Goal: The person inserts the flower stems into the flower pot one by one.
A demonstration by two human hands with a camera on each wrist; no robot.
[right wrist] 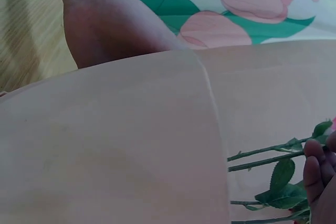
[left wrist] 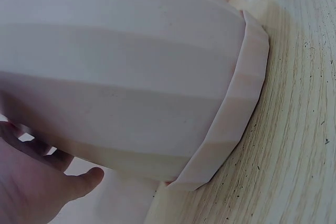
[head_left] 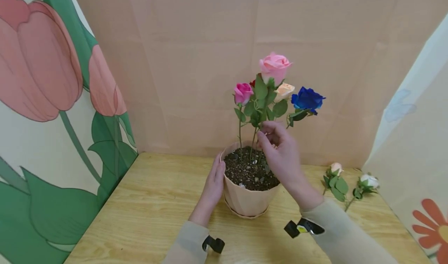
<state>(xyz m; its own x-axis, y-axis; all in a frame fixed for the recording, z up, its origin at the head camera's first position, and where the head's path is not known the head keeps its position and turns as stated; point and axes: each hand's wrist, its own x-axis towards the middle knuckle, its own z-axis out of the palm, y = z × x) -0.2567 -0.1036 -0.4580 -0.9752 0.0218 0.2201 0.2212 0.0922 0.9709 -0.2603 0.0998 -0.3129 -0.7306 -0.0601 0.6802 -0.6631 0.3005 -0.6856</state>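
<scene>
A faceted pale pink flowerpot [head_left: 250, 200] full of dark soil [head_left: 248, 170] stands on a matching saucer [left wrist: 231, 108]. My left hand [head_left: 214, 180] rests against its left side near the rim, fingers fairly straight, thumb apart in the left wrist view. Above the soil, my right hand [head_left: 285, 151] pinches a green rose stem [right wrist: 268, 162]; which bloom it carries is unclear. Upright in the pot are a tall light pink rose [head_left: 274, 66], a magenta rose [head_left: 243, 93], a cream rose [head_left: 284, 91] and a blue rose [head_left: 308, 100]. A red rose [head_left: 252, 83] is mostly hidden.
On the wooden table [head_left: 157, 209], right of the pot, lie a pale pink rose [head_left: 336, 168] and a white rose [head_left: 369, 180]. A plain pinkish cloth [head_left: 192, 62] hangs behind. Panels with printed flowers [head_left: 42, 62] stand at both sides.
</scene>
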